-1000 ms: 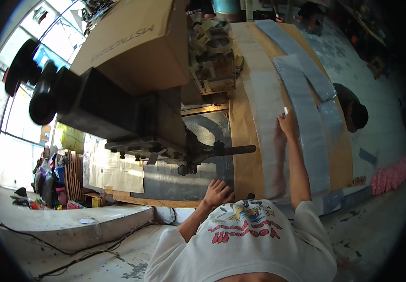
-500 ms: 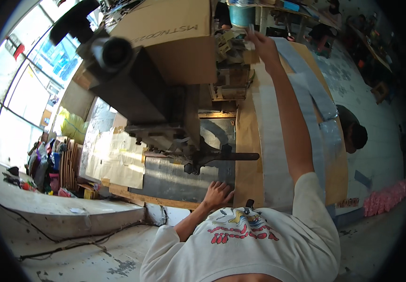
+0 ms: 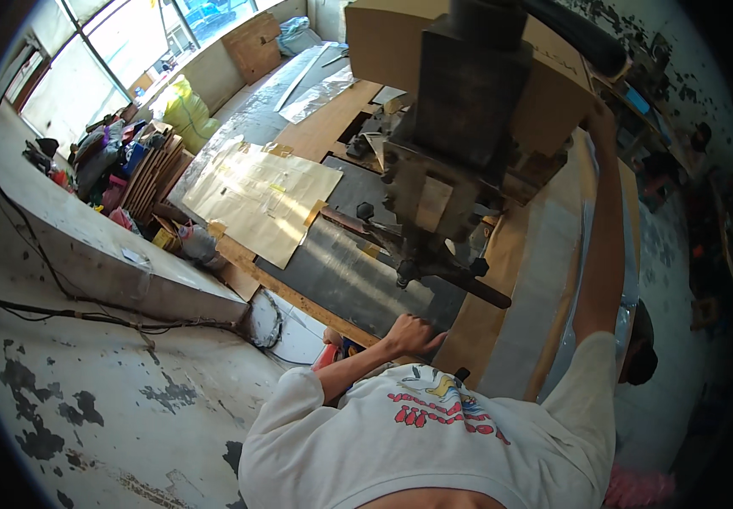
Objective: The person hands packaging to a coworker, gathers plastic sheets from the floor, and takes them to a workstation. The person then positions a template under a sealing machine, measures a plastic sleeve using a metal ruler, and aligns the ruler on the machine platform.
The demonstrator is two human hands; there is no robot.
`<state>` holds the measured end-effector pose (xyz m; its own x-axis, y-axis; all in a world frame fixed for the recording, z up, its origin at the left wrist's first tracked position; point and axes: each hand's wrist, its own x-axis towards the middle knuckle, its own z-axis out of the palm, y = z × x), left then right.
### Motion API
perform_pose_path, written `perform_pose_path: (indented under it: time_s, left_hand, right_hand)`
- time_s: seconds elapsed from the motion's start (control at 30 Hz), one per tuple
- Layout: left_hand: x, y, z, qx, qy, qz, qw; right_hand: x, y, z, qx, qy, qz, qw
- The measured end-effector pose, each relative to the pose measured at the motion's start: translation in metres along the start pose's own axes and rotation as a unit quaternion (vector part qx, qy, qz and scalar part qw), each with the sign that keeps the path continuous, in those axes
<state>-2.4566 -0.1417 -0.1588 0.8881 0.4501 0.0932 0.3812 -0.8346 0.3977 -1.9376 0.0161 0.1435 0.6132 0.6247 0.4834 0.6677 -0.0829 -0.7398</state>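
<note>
My left hand [image 3: 415,335] rests on the near edge of the dark flat plate [image 3: 358,271], fingers loosely bent and thumb out, holding nothing visible. Above that plate stands a dark metal press [image 3: 459,110] with a handle bar [image 3: 476,288] reaching toward the right. My right arm stretches far forward over the layered sheets. At its end, my right hand [image 3: 601,123] is beside the cardboard box [image 3: 544,106]; its fingers are shaded and partly hidden, so I cannot see whether they hold anything.
A cream sheet [image 3: 260,199] lies taped on the table's left part. Brown and grey sheets [image 3: 523,297] cover the right side. Stacked cardboard pieces [image 3: 146,174] and a yellow bag [image 3: 184,114] stand by the wall. Another person's head [image 3: 640,360] shows close on the right.
The view has turned, shifting the press and box rightward in the picture. My right hand, earlier raised beyond the box with a small thing at its fingertips, is now at the box's right side.
</note>
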Motion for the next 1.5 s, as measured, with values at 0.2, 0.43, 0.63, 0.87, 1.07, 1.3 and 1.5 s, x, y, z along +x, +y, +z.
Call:
perform_pose_path:
  time_s: [0.2,0.43,0.63,0.87,1.07,1.3,1.5]
  left_hand:
    - [-0.021,-0.010,-0.011,-0.015,0.006,0.031,0.999]
    - [-0.029,-0.020,-0.004,-0.073,0.013,0.157,0.985]
    - [-0.021,-0.040,-0.011,-0.082,0.089,0.166,0.979]
    - [-0.006,-0.052,-0.068,-0.034,-0.221,0.164,0.961]
    - [-0.026,-0.124,-0.202,-0.095,-0.623,0.081,0.772]
    - [0.043,-0.423,-0.338,-0.175,-0.369,0.062,0.911]
    - [0.148,-0.717,-0.300,-0.100,0.196,-0.272,0.937]
  right_hand:
    - [-0.122,0.025,-0.041,-0.034,-0.033,0.043,0.998]
    - [-0.343,0.172,-0.064,-0.082,-0.100,0.185,0.974]
    - [-0.485,0.151,-0.058,-0.202,-0.093,0.220,0.950]
    - [-0.504,0.080,-0.032,-0.277,-0.002,0.162,0.947]
    - [-0.553,0.052,-0.007,-0.032,0.308,0.229,0.923]
    - [-0.615,-0.024,0.062,-0.216,0.290,0.287,0.887]
    - [-0.635,-0.099,0.104,-0.218,0.295,0.345,0.864]
